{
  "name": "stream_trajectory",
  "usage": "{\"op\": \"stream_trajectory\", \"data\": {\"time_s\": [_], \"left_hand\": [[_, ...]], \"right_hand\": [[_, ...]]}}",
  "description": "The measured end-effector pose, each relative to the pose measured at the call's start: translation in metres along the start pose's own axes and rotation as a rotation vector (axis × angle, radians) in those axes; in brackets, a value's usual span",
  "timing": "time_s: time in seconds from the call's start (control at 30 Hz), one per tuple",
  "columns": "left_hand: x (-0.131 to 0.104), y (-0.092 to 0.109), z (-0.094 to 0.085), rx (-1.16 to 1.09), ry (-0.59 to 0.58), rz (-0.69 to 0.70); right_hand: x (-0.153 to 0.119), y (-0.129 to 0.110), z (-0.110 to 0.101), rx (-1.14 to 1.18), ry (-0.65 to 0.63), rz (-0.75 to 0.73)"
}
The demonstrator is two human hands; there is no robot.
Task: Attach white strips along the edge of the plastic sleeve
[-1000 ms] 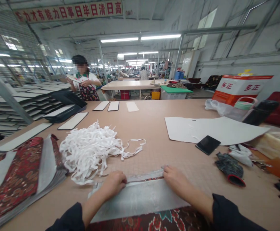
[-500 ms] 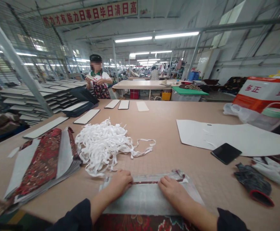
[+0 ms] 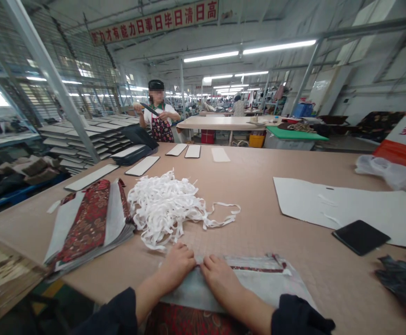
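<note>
A patterned dark-red fabric piece with a pale grey backing (image 3: 255, 288) lies at the table's near edge, its red printed side hanging toward me. A narrow red strip (image 3: 258, 269) shows along its far, folded edge. Curled fingers of my left hand (image 3: 178, 267) grip that edge near its left end. Close beside it, almost touching, my right hand (image 3: 220, 279) pinches the same edge with bent fingers. Both thumbs are hidden. Just beyond my hands is a tangled heap of white fabric strips (image 3: 168, 204), one loop trailing right.
Left of the heap lies a stack of patterned fabric pieces (image 3: 86, 223). White panels (image 3: 143, 165) lie farther back. On the right are a large white sheet (image 3: 349, 204), a black flat square (image 3: 361, 237) and a dark glove (image 3: 400, 284). A co-worker (image 3: 159, 114) stands across the table.
My right hand has slid left along the folded edge, close to my left hand. The camera has turned a little left. The co-worker's held panel has tilted to show a dark side.
</note>
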State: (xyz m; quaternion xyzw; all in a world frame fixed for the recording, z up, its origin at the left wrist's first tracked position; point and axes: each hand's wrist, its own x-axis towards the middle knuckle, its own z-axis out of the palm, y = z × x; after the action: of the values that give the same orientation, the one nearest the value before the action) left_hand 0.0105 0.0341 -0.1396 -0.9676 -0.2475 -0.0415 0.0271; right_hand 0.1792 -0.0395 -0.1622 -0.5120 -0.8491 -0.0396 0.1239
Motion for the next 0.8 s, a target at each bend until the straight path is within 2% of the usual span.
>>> {"op": "stream_trajectory", "data": {"time_s": [0.07, 0.17, 0.23, 0.37, 0.5, 0.63, 0.73, 0.8], "left_hand": [[-0.006, -0.003, 0.002, 0.015, 0.052, 0.026], [-0.012, -0.007, 0.001, 0.020, 0.074, 0.029], [-0.015, -0.005, 0.000, 0.040, 0.091, 0.027], [-0.025, 0.003, 0.003, 0.082, 0.129, 0.005], [-0.047, 0.010, 0.005, 0.072, 0.177, -0.094], [-0.067, 0.015, 0.005, 0.038, 0.201, -0.211], [-0.072, 0.018, 0.006, 0.024, 0.217, -0.237], [-0.072, 0.019, 0.007, 0.020, 0.222, -0.256]], "right_hand": [[-0.007, 0.005, 0.000, -0.042, 0.002, -0.045], [-0.008, 0.010, -0.009, -0.065, -0.060, -0.013], [-0.001, 0.007, -0.014, -0.030, -0.101, 0.025], [0.017, -0.011, -0.008, 0.049, -0.070, -0.004], [0.028, -0.014, -0.002, 0.088, -0.097, 0.000], [0.044, -0.015, -0.004, 0.263, -0.122, 0.047], [0.052, -0.023, 0.001, 0.326, -0.100, 0.059], [0.051, -0.028, 0.006, 0.282, -0.057, -0.001]]}}
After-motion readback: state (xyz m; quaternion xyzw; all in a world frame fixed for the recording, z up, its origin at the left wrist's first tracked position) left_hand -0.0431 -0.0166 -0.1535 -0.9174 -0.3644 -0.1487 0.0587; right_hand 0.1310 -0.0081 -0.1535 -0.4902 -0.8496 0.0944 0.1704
